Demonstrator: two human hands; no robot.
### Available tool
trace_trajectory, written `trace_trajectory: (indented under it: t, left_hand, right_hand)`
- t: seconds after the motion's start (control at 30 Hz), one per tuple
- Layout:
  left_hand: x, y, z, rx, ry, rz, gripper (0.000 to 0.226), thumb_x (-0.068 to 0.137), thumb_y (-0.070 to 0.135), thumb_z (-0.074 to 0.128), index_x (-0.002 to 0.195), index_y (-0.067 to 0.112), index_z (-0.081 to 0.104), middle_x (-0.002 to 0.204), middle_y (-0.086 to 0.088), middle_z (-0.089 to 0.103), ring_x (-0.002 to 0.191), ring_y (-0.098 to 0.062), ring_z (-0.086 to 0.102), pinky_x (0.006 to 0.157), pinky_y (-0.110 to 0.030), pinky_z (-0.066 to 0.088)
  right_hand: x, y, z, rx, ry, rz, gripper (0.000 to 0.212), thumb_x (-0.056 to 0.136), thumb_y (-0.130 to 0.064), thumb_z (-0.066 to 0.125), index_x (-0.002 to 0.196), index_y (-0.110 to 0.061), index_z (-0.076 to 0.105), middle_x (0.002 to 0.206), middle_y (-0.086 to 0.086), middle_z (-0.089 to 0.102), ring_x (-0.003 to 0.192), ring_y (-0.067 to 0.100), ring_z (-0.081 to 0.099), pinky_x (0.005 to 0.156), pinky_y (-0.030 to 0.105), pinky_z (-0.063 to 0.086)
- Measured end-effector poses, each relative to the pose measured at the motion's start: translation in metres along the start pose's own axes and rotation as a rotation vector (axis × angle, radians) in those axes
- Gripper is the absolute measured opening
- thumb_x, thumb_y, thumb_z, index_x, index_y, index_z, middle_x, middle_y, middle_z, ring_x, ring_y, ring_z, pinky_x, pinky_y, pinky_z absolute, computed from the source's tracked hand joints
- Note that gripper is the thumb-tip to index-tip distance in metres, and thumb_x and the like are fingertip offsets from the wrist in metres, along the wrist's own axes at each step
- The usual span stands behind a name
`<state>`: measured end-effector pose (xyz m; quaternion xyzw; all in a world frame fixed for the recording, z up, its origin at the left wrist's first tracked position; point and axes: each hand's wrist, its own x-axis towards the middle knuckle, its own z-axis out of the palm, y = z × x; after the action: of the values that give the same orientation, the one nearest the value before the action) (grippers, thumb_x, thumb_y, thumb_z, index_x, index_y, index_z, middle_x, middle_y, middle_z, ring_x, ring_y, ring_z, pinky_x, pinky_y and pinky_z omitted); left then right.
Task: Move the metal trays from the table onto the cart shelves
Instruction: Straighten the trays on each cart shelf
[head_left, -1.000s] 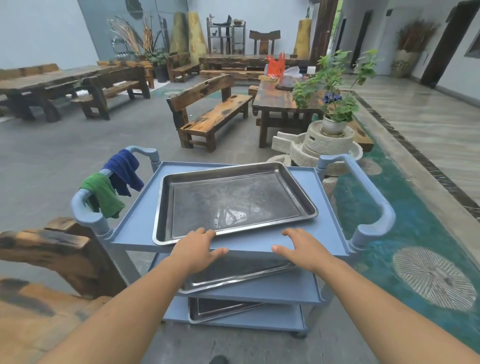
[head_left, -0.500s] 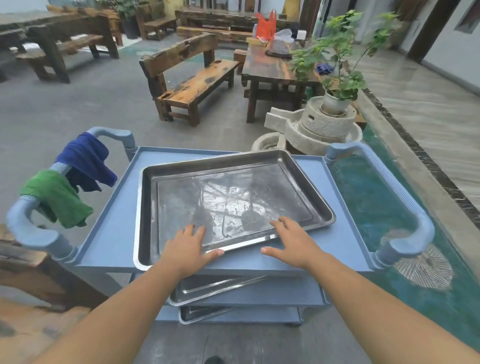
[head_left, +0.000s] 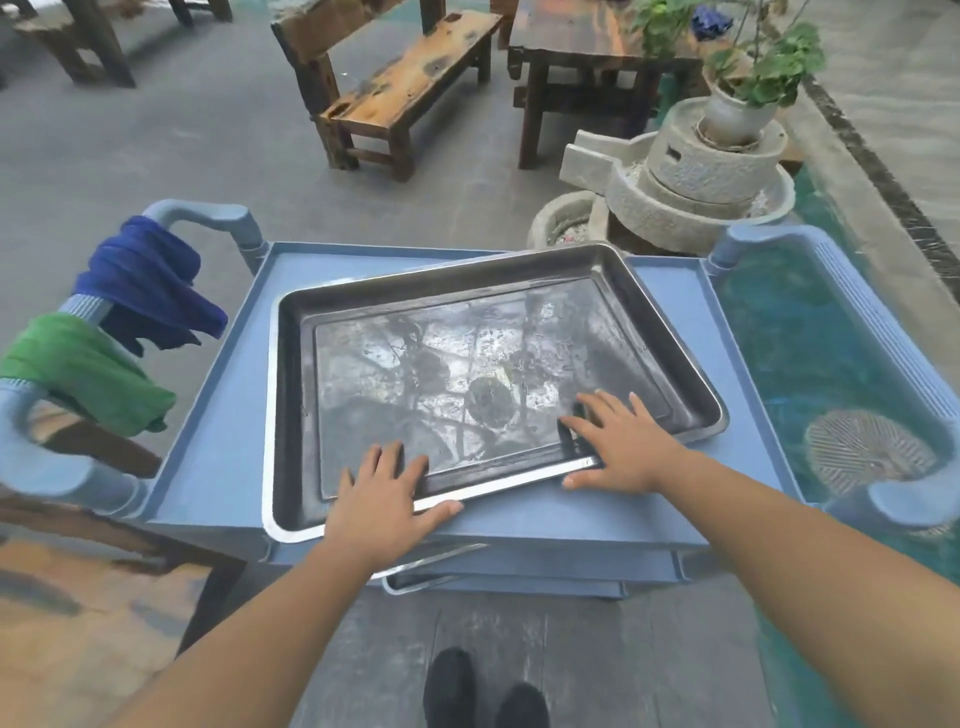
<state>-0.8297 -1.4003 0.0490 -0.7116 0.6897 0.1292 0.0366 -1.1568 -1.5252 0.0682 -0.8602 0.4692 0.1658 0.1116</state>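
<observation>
I am laying both hands flat, fingers straight and gripping nothing, on the near edge of the shallow rectangular metal tray (head_left: 467, 364). My left hand (head_left: 382, 499) is lying across the tray's near rim, thumb spread out along it. My right hand (head_left: 623, 447), well apart from the left, is reaching over the same rim with its fingers on the tray floor. The tray is sitting askew on the top shelf of the blue-grey plastic cart (head_left: 218, 415). The rim of a second metal tray (head_left: 431, 569) is poking out from a lower shelf. A dark blue cloth (head_left: 145, 280) and a green cloth (head_left: 88, 374) are hanging over the cart's left handle.
</observation>
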Motion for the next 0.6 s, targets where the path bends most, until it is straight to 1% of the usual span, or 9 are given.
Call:
trace_trajectory:
  t: [0.13, 0.23, 0.4, 0.6]
  left_hand:
    - [0.001, 0.000, 0.006, 0.028, 0.011, -0.004, 0.100, 0.069, 0.097, 0.011, 0.144, 0.035, 0.036, 0.151, -0.001, 0.031, 0.142, -0.029, 0.021, 0.107, -0.057, 0.032]
    - [0.002, 0.000, 0.008, 0.028, 0.031, -0.011, 0.097, 0.070, 0.097, 0.014, 0.140, 0.035, 0.040, 0.148, 0.000, 0.036, 0.136, -0.026, 0.023, 0.103, -0.055, 0.034]
    - [0.002, -0.001, 0.007, 0.027, 0.054, -0.007, 0.094, 0.071, 0.096, 0.015, 0.138, 0.036, 0.041, 0.147, 0.000, 0.037, 0.131, -0.022, 0.021, 0.103, -0.054, 0.035]
    - [0.013, -0.010, -0.004, 0.046, -0.019, 0.057, 0.101, 0.067, 0.097, 0.007, 0.145, 0.037, 0.032, 0.156, 0.000, 0.027, 0.143, -0.026, 0.018, 0.111, -0.055, 0.028]
  right_hand:
    - [0.009, 0.014, 0.009, 0.059, -0.061, 0.000, 0.119, 0.055, -0.104, 0.023, 0.153, -0.041, -0.002, 0.164, 0.005, -0.011, 0.151, 0.029, -0.009, 0.117, 0.060, 0.002]
    - [0.010, 0.016, 0.011, 0.077, -0.093, -0.005, 0.115, 0.057, -0.103, 0.021, 0.152, -0.045, -0.007, 0.164, 0.004, -0.016, 0.150, 0.028, -0.013, 0.117, 0.059, 0.003]
    - [0.006, 0.012, 0.008, 0.094, -0.070, 0.022, 0.113, 0.058, -0.103, 0.021, 0.152, -0.047, -0.003, 0.164, 0.000, -0.014, 0.151, 0.026, -0.011, 0.119, 0.057, 0.005]
    - [-0.003, 0.001, 0.012, 0.152, -0.056, 0.090, 0.112, 0.057, -0.103, 0.023, 0.152, -0.048, 0.000, 0.165, 0.000, -0.011, 0.151, 0.026, -0.010, 0.120, 0.057, 0.006]
